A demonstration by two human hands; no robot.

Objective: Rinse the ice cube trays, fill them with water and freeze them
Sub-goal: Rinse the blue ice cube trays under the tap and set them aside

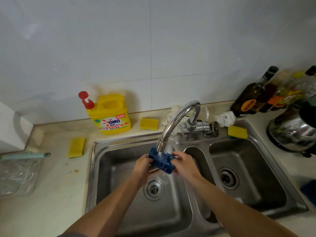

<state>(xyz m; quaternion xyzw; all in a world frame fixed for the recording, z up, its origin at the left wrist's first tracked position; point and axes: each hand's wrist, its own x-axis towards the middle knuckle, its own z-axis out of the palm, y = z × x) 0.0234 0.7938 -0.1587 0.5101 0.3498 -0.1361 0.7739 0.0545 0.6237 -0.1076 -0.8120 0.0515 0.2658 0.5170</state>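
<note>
The left basin (118, 175) of the steel double sink held only running water, which splashed round its drain (153, 189); the right basin (253, 161) showed a dark drain and nothing else that could be made out. Water fell from the curved faucet (177, 120) straight onto the blue ice cube tray (161, 159), held in the air over the left basin just under the spout, tilted down to the right. Whether its cells held water could not be told. On the counter (56, 194) behind the sink stood a yellow detergent bottle (110, 115) with a red cap, its level hidden, and at the far right a cluster of dark glass bottles (251, 96) beside a shiny steel kettle (290, 132). Three yellow sponges lay about the rim: one left of the sink (76, 147), one by the detergent (148, 123), one on the back ledge (237, 132) near a white cloth (224, 118). A clear plastic bag (17, 175) lay at the counter's left edge, and a blurred blue shape (308, 189) sat at the right edge. The basin walls stood well apart from the tray, leaving open room below and to either side — only the spout was close. The left hand (142, 165) gripped the tray's left end, the right hand (183, 164) its right end, fingers (176, 155) of both curled and clamped on it, both forearms reaching in over the front rim.
</note>
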